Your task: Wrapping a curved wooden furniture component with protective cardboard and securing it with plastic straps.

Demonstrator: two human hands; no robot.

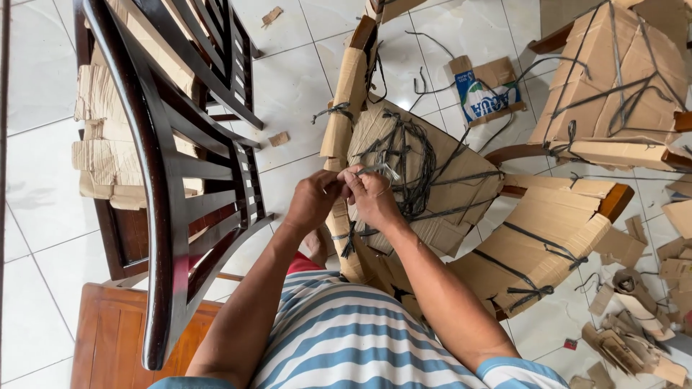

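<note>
Striped in blue and white, the person's shirt fills the bottom edge of the view, with both forearms reaching up from it toward the middle. Left hand and right hand meet fingertip to fingertip, both pinched tight on a thin strip of black strapping pulled up from the tangle of straps. That tangle lies across a chair wrapped in cardboard, which sits at the centre of the white tiled floor, just beyond the hands.

At the left edge a dark wooden chair, unwrapped, stands close beside the left forearm, leaving only a narrow strip of tile between them. Toward the upper right corner another cardboard-wrapped chair sits tied with straps, and torn cardboard scraps crowd the lower right corner. Loose pieces lie on the tile near the top edge, including a printed cardboard flap. Bare floor shows mostly at the far left.
</note>
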